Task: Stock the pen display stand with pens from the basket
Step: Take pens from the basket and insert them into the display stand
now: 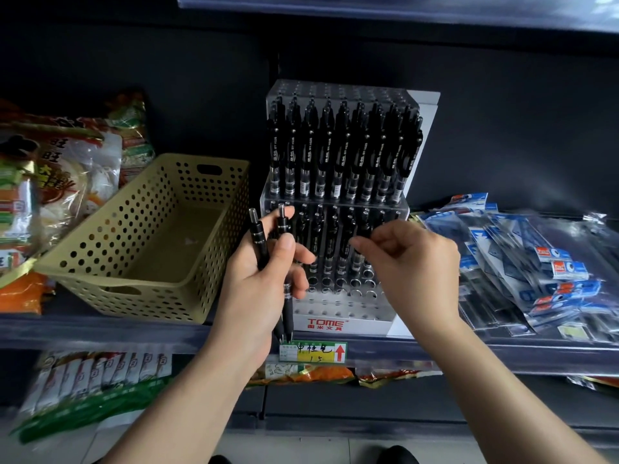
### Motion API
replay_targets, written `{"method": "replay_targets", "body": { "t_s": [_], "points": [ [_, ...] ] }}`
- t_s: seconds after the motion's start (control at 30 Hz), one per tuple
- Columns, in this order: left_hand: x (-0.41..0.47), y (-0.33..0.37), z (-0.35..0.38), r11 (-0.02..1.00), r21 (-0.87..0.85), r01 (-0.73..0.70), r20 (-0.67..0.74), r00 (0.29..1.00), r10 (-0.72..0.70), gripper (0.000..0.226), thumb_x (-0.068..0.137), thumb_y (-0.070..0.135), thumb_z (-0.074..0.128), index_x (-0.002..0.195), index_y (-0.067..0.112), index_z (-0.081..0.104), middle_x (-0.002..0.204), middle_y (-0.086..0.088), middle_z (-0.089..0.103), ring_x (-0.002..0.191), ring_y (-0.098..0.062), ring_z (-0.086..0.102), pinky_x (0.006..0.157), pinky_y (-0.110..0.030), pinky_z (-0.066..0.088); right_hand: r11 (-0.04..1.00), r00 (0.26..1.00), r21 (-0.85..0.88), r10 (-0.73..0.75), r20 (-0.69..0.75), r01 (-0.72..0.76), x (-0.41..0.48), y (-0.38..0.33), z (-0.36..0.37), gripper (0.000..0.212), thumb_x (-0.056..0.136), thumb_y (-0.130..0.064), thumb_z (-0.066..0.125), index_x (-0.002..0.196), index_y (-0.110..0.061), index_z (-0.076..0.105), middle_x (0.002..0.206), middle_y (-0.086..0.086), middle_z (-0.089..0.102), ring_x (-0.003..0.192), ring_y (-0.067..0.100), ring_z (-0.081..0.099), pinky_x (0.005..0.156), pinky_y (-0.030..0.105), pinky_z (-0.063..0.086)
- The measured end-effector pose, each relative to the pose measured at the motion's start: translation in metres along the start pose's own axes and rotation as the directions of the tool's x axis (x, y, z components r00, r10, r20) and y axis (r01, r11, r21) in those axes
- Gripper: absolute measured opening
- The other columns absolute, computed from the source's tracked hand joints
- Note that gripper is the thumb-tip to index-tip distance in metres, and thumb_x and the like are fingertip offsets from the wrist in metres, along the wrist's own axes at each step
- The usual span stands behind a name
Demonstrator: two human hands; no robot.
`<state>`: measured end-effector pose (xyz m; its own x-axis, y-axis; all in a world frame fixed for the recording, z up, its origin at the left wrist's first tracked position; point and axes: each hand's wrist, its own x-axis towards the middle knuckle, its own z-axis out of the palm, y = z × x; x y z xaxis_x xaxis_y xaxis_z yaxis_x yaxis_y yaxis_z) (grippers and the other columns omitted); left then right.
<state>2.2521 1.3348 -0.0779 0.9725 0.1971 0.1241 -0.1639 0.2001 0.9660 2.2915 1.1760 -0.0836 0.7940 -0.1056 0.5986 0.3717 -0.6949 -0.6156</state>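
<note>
1. Two black pens [259,244] stood upright in the left hand [254,289], clicker ends up and tips pointing down, with the thumb and fingers wrapped round their barrels.
2. That hand was held just in front of the near left corner of the clear pen display stand [335,306], which sat on a dark shop shelf [100,333].
3. The right hand [415,266] reached to the stand's lower tier from the right, with its thumb and fingertips drawn close together at the top of one pen. Whether it actually gripped that pen could not be told.
4. The stand's far upper tier was packed with rows of black pens [341,152]. The lower tier pens [330,236] filled only its far rows, and open holes showed in the near rows.
5. A beige perforated basket [110,262] sat on the shelf just left of the stand.
6. Snack bags [60,169] were piled to the left of the basket, and blue-and-clear stationery packets [536,262] lay to the right of the stand.
7. A green and yellow price label [313,351] with a red arrow was fixed to the shelf edge below the stand.
</note>
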Motion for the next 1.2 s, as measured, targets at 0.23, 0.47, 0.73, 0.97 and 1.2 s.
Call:
{"method": "replay_targets", "body": {
  "t_s": [0.23, 0.47, 0.73, 0.97, 1.2],
  "points": [
    [0.000, -0.003, -0.001, 1.000, 0.013, -0.025, 0.010, 1.000, 0.025, 0.019, 0.097, 0.014, 0.046, 0.107, -0.002, 0.047, 0.072, -0.003, 0.065, 0.055, -0.015, 0.051, 0.048, -0.026, 0.043, 0.998, 0.998, -0.066, -0.018, 0.054, 0.021, -0.002, 0.007, 0.003, 0.028, 0.077, -0.030, 0.077, 0.061, -0.013, 0.063, 0.044, -0.004, 0.055, 0.040, 0.015, 0.051, 0.045, 0.023, 0.040],
    [-0.005, -0.004, 0.002, 0.997, 0.059, 0.042, 0.133, 0.990, -0.049, 0.024, 0.092, 0.025, 0.047, 0.109, 0.016, 0.062, 0.072, 0.002, 0.066, 0.056, -0.017, 0.053, 0.060, -0.036, 0.051, 0.999, 0.998, -0.001, -0.048, 0.033, 0.048, -0.003, -0.004, -0.004, 0.035, 0.077, -0.049, 0.070, 0.065, -0.017, 0.060, 0.048, -0.009, 0.051, 0.042, 0.009, 0.046, 0.042, 0.023, 0.037],
    [-0.009, 0.000, 0.008, 0.999, 0.040, 0.017, 0.167, 0.986, -0.024, 0.029, 0.079, 0.039, 0.049, 0.106, 0.036, 0.057, 0.075, 0.007, 0.069, 0.052, -0.011, 0.052, 0.045, -0.028, 0.043, 0.681, 0.846, 0.633, -0.037, 0.533, -0.369, -0.005, -0.043, -0.020, 0.017, 0.081, -0.009, 0.068, 0.075, 0.007, 0.063, 0.050, 0.004, 0.059, 0.042, 0.007, 0.056, 0.050, 0.012, 0.042],
    [-0.008, -0.005, 0.007, 0.994, 0.098, 0.038, 0.163, 0.985, -0.054, 0.032, 0.084, 0.036, 0.049, 0.105, 0.017, 0.062, 0.083, -0.006, 0.069, 0.064, -0.020, 0.066, 0.058, -0.034, 0.055, 0.775, 0.970, 0.604, 0.050, 0.236, -0.187, 0.009, -0.033, -0.032, 0.010, 0.081, -0.026, 0.070, 0.074, -0.020, 0.065, 0.068, 0.001, 0.068, 0.062, 0.012, 0.062, 0.053, 0.023, 0.046],
    [-0.002, -0.002, -0.001, 0.989, 0.123, 0.083, 0.037, 0.995, -0.088, 0.028, 0.091, 0.037, 0.048, 0.088, 0.012, 0.061, 0.052, 0.002, 0.041, 0.040, -0.009, 0.031, 0.036, -0.020, 0.023, 0.973, 0.985, 0.205, -0.070, -0.159, 0.103, 0.022, -0.014, -0.046, 0.015, 0.085, -0.022, 0.069, 0.074, -0.024, 0.059, 0.059, -0.021, 0.059, 0.056, -0.007, 0.053, 0.055, 0.006, 0.037]
  ]
}}
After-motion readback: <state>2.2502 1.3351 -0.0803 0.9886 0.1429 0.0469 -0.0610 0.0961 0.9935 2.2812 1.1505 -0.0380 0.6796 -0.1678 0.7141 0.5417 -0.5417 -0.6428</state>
